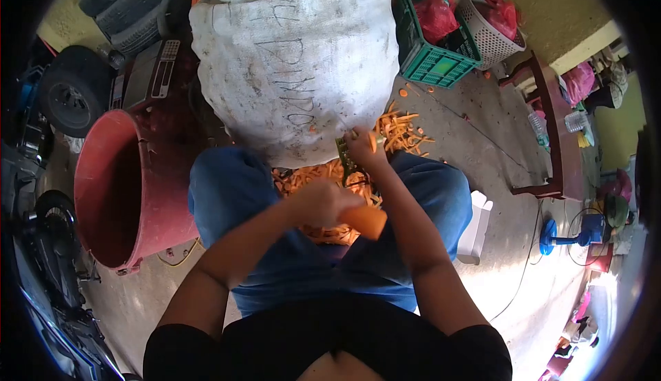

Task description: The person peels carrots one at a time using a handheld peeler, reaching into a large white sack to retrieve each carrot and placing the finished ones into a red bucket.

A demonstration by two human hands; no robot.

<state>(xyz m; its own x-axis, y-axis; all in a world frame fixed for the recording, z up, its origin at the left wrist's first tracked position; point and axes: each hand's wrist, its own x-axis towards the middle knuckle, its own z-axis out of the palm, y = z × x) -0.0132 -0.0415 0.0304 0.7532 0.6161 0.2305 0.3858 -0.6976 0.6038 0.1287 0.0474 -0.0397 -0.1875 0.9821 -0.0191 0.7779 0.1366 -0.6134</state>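
one blunt orange chunk (pixel 366 222) in the left hand (pixel 322 203)

On the grey concrete floor (pixel 506 122), 1 round red plastic barrel (pixel 167 181) is left of 1 bulging white woven sack (pixel 296 57).

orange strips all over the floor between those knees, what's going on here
A person's left hand, blurred, seems to be holding a large orange piece. Their right hand grips a green tool. Orange strips lie heaped between the bent knees and beside a big white sack in front.
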